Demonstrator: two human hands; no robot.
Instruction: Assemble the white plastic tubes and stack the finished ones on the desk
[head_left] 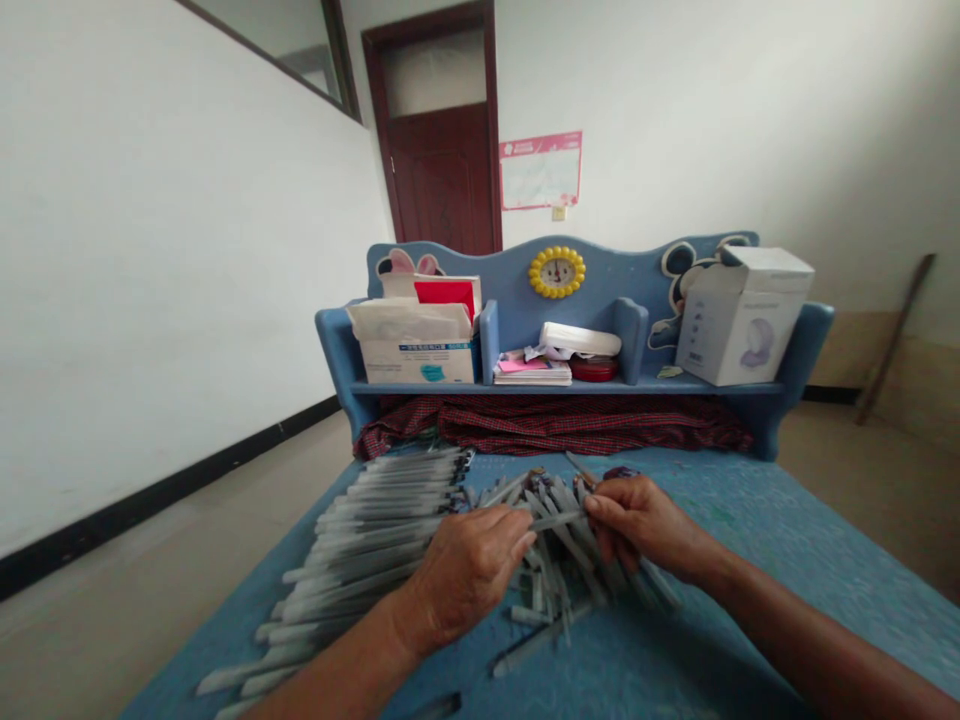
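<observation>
My left hand [478,562] is closed on one end of a slim translucent pen [556,520]. The thumb and fingertips of my right hand [637,515] pinch its other end, so it lies nearly level between both hands. Beneath it spreads a loose heap of similar translucent pens and pieces [546,575], partly hidden by my fingers. To the left, a long row of pens [390,500] lies side by side, dark ends toward the heap; my left forearm covers some of it.
The blue table [795,560] has a raised shelf [637,390] at its back. A mask box [416,360], a white box [739,325] and a stack of papers [532,375] stand on it. A checked red cloth [525,425] lies under the shelf.
</observation>
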